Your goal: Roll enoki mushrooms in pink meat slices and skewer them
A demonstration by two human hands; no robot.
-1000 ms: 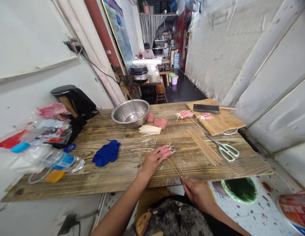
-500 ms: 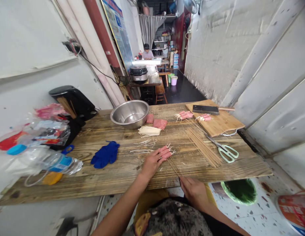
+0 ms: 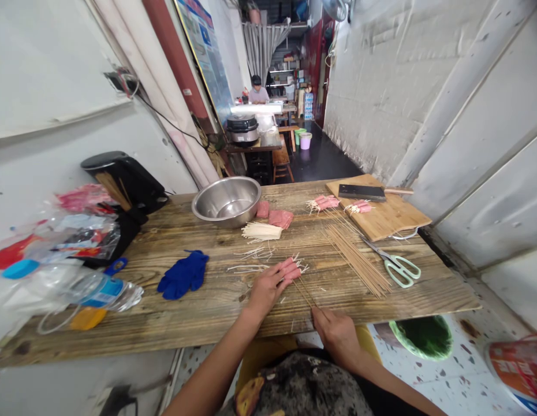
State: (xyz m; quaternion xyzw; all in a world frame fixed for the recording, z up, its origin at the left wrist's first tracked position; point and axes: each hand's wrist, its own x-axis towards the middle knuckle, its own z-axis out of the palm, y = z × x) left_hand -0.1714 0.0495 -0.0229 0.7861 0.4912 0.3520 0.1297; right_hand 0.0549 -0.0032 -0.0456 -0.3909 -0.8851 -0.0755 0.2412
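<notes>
Pink meat rolls (image 3: 290, 267) with enoki mushroom ends poking out lie on the wooden table (image 3: 156, 323). My left hand (image 3: 267, 286) presses its fingers on them. Thin bamboo skewers (image 3: 304, 292) run from the rolls toward me, and my right hand (image 3: 333, 332) pinches their near ends at the table's front edge. Beyond the rolls are a bundle of enoki mushrooms (image 3: 263, 231) and flat meat slices (image 3: 280, 218), with loose enoki strands (image 3: 256, 253) nearer. A fan of bare skewers (image 3: 359, 263) lies to the right, next to green-handled scissors (image 3: 402, 270).
A steel bowl (image 3: 227, 202) stands at the back. Finished meat skewers (image 3: 324, 203) lie beside a cutting board (image 3: 385, 216) bearing a cleaver (image 3: 362, 193). Leftward are a blue glove (image 3: 183, 275) and a water bottle (image 3: 99, 292). A person (image 3: 258, 92) sits far back.
My right hand has shifted slightly left and up along with the skewer ends. The left hand stays on the meat rolls. The view has turned very slightly.
</notes>
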